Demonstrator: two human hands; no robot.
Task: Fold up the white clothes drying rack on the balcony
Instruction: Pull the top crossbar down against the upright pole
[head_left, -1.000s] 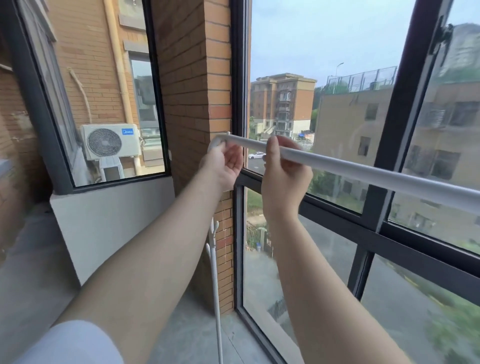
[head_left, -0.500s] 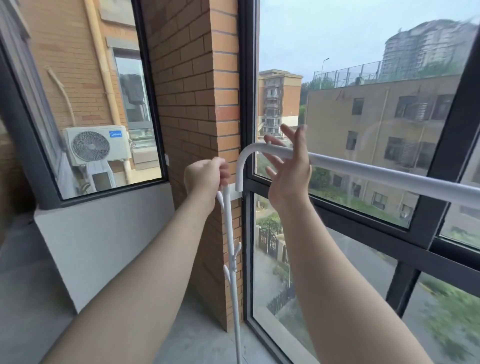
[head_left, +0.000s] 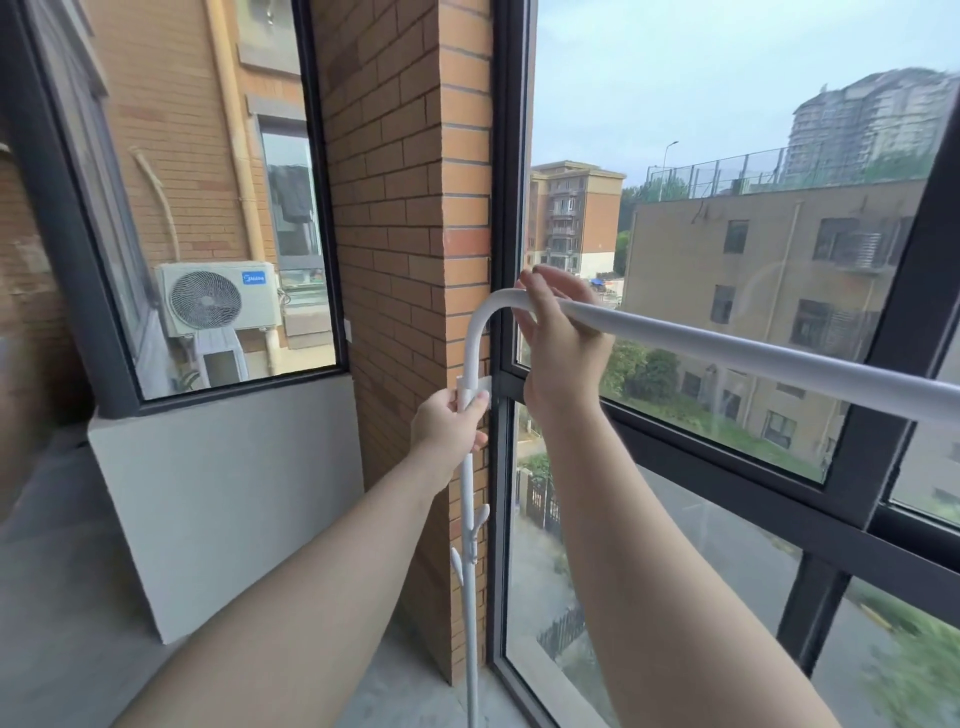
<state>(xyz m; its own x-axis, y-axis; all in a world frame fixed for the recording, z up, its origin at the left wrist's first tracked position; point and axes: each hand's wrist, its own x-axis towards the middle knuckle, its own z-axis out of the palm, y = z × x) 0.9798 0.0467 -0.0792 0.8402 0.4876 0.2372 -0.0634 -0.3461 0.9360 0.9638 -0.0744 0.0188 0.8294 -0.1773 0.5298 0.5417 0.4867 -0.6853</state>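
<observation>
The white clothes drying rack (head_left: 727, 351) stands against the balcony window: a thick top bar runs from the right edge to a curved corner near the brick pillar, then drops as a thin upright pole (head_left: 470, 597) with small hook pegs. My left hand (head_left: 451, 423) is closed around the upright just under a white bracket below the bend. My right hand (head_left: 563, 348) wraps the top bar right beside the curved corner, fingers curled over it.
A brick pillar (head_left: 410, 234) stands directly behind the pole. Dark-framed windows (head_left: 779, 467) run along the right, close behind the bar. A low grey wall (head_left: 223, 499) with another window and an outdoor air-conditioner unit (head_left: 218, 299) sits left. The concrete floor (head_left: 62, 623) lies below.
My left hand slid down from the bar's end onto the upright pole. My right hand opened briefly and has closed on the bar at the bend. The view shifted right.
</observation>
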